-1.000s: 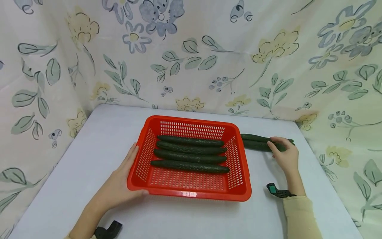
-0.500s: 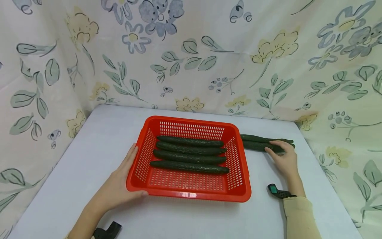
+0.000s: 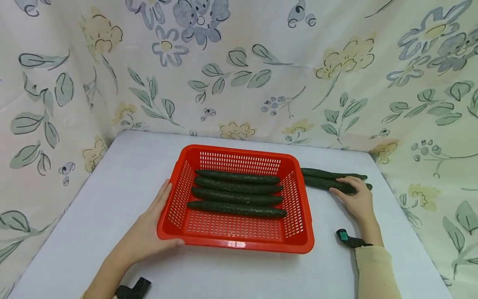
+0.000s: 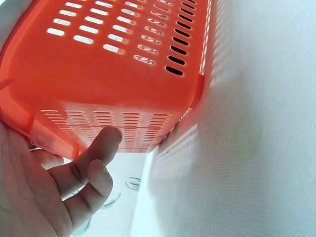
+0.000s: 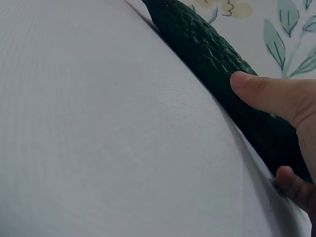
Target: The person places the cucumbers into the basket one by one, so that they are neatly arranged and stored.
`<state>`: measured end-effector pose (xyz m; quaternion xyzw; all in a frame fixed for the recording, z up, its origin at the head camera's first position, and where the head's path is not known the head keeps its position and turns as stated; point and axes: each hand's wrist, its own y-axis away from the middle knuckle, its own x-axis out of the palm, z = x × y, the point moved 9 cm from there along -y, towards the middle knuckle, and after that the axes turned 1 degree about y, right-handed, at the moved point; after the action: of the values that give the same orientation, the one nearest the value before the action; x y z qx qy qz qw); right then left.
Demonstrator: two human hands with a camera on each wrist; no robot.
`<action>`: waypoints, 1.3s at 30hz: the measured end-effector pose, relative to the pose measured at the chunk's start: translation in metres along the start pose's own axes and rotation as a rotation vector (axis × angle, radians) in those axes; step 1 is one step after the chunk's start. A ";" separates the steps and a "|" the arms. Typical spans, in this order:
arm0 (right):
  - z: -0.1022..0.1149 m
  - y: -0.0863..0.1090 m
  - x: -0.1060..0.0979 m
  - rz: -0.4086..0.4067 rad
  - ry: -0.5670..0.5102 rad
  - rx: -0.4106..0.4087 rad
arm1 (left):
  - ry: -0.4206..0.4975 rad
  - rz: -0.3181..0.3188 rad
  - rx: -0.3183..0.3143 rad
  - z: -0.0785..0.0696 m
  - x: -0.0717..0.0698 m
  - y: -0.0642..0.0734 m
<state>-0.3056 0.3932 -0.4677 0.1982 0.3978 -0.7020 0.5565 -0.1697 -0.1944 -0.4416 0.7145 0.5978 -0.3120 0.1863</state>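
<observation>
A red plastic basket point(image 3: 257, 245) with slotted walls stands mid-table, and several dark green cucumbers point(image 3: 237, 208) lie side by side in it. My left hand point(image 3: 143, 232) holds its near left corner, thumb along the front rim and fingers at the left side. In the left wrist view, curled fingers point(image 4: 106, 143) show beside the basket's outer wall point(image 4: 108, 81). To the right of the basket, my right hand point(image 3: 356, 199) grips the nearer of two cucumbers point(image 3: 317, 182) by its right part, thumb on the near side. The other cucumber point(image 3: 323, 172) lies just behind it.
A white cloth point(image 3: 239, 276) covers the table. Floral fabric point(image 3: 239, 104) hangs close behind the table and along both sides. The basket's right wall hides the left ends of the two outside cucumbers.
My right hand has shifted slightly left and down onto the nearer cucumber, whose right end now sticks out a little farther right. The left hand and basket stay almost still.
</observation>
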 end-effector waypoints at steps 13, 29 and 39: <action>-0.007 0.001 0.000 0.053 0.045 0.058 | -0.008 -0.004 0.008 0.000 0.000 0.000; -0.007 0.005 0.001 0.026 0.040 0.047 | 0.004 -0.004 0.000 0.000 0.000 -0.001; -0.003 0.007 0.002 0.011 0.058 0.029 | 0.012 -0.004 0.005 0.000 0.000 0.000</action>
<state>-0.3003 0.3943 -0.4733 0.2288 0.4024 -0.6987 0.5455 -0.1696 -0.1945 -0.4416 0.7157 0.5996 -0.3094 0.1803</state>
